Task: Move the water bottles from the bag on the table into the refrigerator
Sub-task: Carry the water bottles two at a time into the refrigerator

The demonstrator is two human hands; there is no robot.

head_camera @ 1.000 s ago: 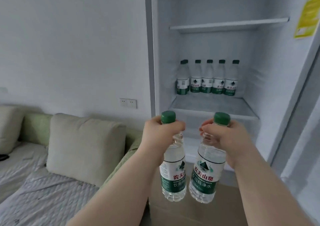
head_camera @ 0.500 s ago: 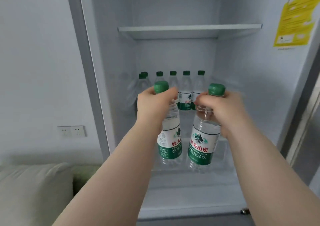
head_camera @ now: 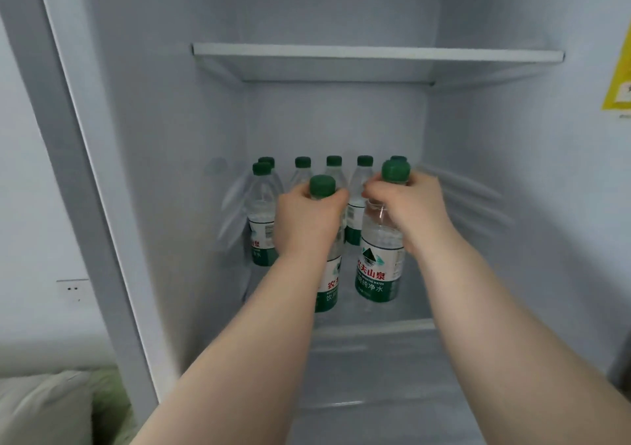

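Note:
Both my arms reach into the open refrigerator (head_camera: 143, 157). My left hand (head_camera: 307, 219) grips the neck of a clear water bottle (head_camera: 329, 287) with a green cap and green label. My right hand (head_camera: 409, 212) grips the neck of a second such bottle (head_camera: 377, 270). Both bottles are upright over the front of the middle shelf (head_camera: 375, 325); whether they touch it I cannot tell. Behind them a row of several like bottles (head_camera: 263, 226) stands at the back of that shelf, partly hidden by my hands. The bag and table are out of view.
An upper white shelf (head_camera: 375, 53) spans the fridge above the bottles. A yellow sticker (head_camera: 619, 79) is on the right inner wall. A wall socket (head_camera: 72, 289) and a cushion (head_camera: 44, 407) lie left of the fridge frame.
I have come closer to the fridge. Both hands have carried their bottles forward from outside it to over the middle shelf, just in front of the back row.

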